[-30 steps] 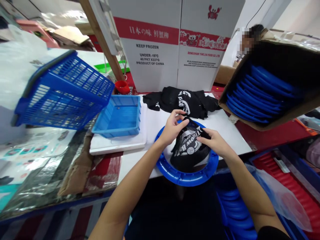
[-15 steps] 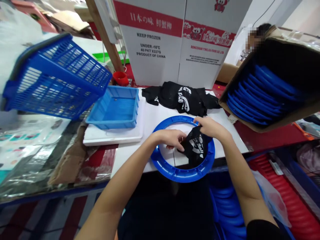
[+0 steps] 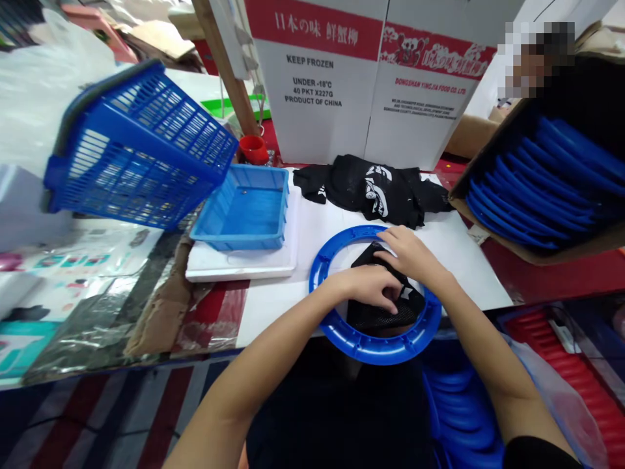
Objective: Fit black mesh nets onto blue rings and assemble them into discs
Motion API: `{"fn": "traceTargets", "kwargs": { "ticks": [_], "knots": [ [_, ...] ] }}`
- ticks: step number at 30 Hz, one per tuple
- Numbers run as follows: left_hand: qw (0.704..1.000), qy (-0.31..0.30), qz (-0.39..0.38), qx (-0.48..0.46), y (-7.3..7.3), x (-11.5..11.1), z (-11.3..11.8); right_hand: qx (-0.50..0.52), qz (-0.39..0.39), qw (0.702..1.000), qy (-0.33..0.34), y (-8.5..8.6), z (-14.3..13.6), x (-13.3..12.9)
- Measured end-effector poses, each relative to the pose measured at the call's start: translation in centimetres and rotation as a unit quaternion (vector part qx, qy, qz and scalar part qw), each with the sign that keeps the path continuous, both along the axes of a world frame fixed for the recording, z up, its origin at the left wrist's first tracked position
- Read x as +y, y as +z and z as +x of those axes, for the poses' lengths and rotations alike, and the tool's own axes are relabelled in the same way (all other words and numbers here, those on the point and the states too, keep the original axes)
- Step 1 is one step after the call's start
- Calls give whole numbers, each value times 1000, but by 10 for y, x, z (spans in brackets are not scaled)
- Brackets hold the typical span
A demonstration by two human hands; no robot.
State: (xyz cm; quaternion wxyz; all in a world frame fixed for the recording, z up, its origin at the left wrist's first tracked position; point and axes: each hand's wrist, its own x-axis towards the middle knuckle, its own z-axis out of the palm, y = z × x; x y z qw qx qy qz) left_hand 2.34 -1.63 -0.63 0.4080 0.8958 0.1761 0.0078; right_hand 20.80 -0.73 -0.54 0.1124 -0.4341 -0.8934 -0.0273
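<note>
A blue plastic ring [image 3: 336, 332] lies at the front edge of the white tabletop, partly overhanging it. Inside it is a piece of black mesh cloth [image 3: 364, 316] with white print, bunched and partly covered by my hands. My left hand [image 3: 374, 286] reaches across the ring with curled fingers and grips the cloth; its fingertips are partly hidden. Over the ring's far right side rests my right hand [image 3: 410, 254], fingers stretched out and apart, touching the ring's rim and the cloth's upper edge.
Behind the ring lies a pile of black printed cloth [image 3: 351, 189] before a white carton [image 3: 317, 130]. A light-blue tray [image 3: 234, 244] and a tilted blue basket [image 3: 131, 169] are at left. At right, a cardboard box [image 3: 517, 251] holds several blue rings. More blue rings [image 3: 454, 404] sit below.
My left hand has moved right, further over the cloth, which has shifted and folded so its print is mostly covered. My right hand's fingers have spread onto the cloth. The camera view has shifted.
</note>
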Motion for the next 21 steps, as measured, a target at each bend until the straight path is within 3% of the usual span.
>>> {"fn": "traceTargets", "kwargs": {
  "ticks": [2, 5, 8, 10, 14, 17, 21],
  "knots": [
    [993, 34, 101, 43, -1, -5, 1, -15, 17, 999, -36, -3, 16, -9],
    [963, 138, 206, 109, 5, -15, -3, -58, 20, 996, -67, -10, 29, -24],
    [931, 212, 229, 188, 16, -21, -4, -63, 13, 996, -62, -17, 31, -30],
    [926, 195, 222, 236, 21, -20, -5, -32, 9, 998, -55, -22, 30, -26],
    [939, 169, 208, 217, 18, -7, -11, 66, -26, 997, -39, -27, 25, 1],
    [928, 264, 216, 150, 9, 4, -22, 101, -70, 992, -18, -24, 20, 34],
    [883, 371, 274, 90, 8, 11, -35, 101, -155, 982, 20, -19, 12, 70]
  ]
}}
